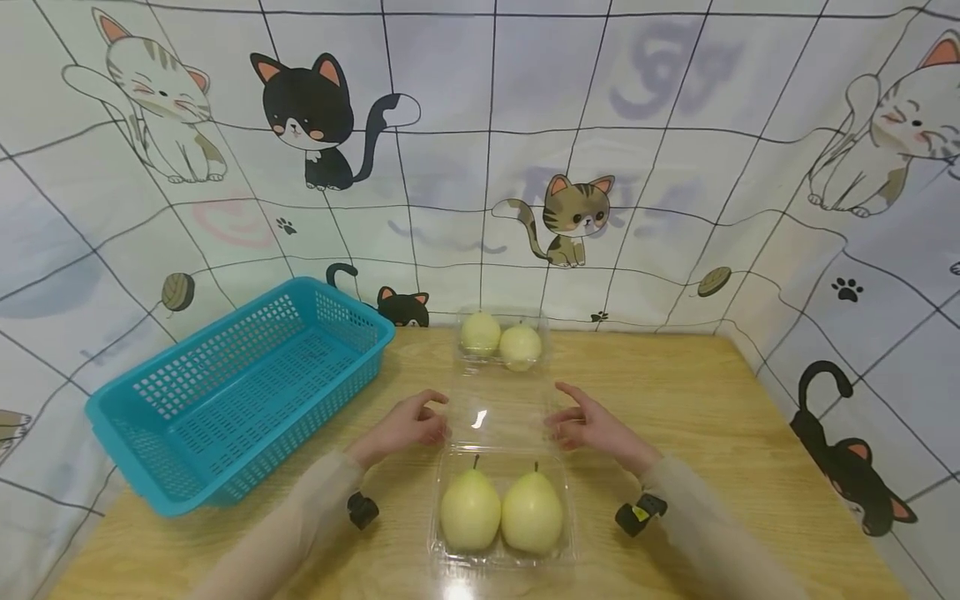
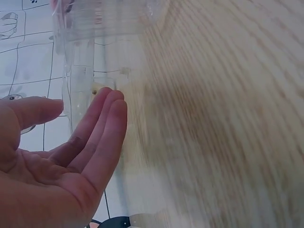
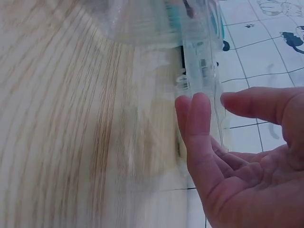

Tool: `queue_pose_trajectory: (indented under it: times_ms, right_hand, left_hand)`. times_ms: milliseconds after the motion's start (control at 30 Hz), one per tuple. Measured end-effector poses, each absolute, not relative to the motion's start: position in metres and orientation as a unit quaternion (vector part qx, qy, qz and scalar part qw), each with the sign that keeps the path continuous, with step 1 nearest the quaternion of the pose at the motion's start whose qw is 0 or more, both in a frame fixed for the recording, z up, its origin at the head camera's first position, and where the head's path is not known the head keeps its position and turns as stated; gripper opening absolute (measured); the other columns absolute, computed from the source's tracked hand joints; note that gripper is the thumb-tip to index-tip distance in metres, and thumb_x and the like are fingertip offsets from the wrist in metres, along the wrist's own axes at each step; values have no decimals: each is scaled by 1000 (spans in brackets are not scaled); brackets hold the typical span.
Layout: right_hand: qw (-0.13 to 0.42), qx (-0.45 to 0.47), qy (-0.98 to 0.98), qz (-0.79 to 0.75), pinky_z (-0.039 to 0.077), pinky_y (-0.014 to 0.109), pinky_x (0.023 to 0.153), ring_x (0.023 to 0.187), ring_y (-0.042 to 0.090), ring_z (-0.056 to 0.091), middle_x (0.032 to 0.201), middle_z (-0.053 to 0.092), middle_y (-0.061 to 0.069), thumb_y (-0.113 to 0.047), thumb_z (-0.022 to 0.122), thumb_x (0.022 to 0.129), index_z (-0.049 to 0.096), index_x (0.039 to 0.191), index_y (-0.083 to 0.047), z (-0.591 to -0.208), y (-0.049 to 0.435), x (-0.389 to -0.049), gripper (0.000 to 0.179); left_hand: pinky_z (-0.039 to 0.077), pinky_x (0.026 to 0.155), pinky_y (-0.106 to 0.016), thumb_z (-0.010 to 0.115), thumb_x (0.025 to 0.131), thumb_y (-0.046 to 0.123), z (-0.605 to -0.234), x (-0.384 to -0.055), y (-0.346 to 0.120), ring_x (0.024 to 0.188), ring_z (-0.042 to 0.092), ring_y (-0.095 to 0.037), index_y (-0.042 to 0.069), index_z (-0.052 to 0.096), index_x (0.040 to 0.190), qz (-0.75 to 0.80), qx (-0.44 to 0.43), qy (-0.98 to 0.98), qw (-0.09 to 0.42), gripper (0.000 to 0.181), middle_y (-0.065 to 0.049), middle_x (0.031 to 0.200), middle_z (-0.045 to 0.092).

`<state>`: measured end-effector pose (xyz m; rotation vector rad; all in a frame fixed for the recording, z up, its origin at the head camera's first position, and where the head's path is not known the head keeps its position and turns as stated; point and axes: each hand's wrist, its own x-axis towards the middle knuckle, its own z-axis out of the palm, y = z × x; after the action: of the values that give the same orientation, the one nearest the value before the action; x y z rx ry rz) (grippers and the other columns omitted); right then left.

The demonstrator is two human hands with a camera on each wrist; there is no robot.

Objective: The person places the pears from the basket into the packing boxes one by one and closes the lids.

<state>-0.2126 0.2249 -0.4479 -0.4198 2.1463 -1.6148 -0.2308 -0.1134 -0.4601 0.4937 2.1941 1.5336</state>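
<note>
In the head view, a clear plastic clamshell box lies open, with two yellow-green pears (image 1: 470, 510) side by side in its near half. Its clear lid (image 1: 498, 408) extends away from me. At the lid's left edge is my left hand (image 1: 405, 425), thumb and fingers parted around the rim. My right hand (image 1: 596, 427) is at the right edge, its index finger extended. The wrist views show the left fingers (image 2: 111, 123) and right fingers (image 3: 198, 123) beside the clear plastic, thumbs on the other side. Whether either hand touches it, I cannot tell.
Behind the lid, another clear box (image 1: 543, 333) holds two more pears (image 1: 480, 332) against the back wall covering. A blue-green perforated basket (image 1: 247, 400) stands at left on the wooden table (image 1: 660, 375). Cat-patterned sheeting (image 1: 450, 167) surrounds the back and sides.
</note>
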Motion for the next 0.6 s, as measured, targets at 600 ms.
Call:
queue_pose_trajectory:
  times_ms: [600]
  right_hand:
    - [120,-173,805,-555,57,41,73,94,37,63,120,53,35,9,50,94,8,152,-1,-448,219,-206,73]
  left_hand:
    - [57,77,-40,54,94,0,-458,-225,-111,83,67,-25,-6,42,131,578,160,784,163,39,-17,92,68]
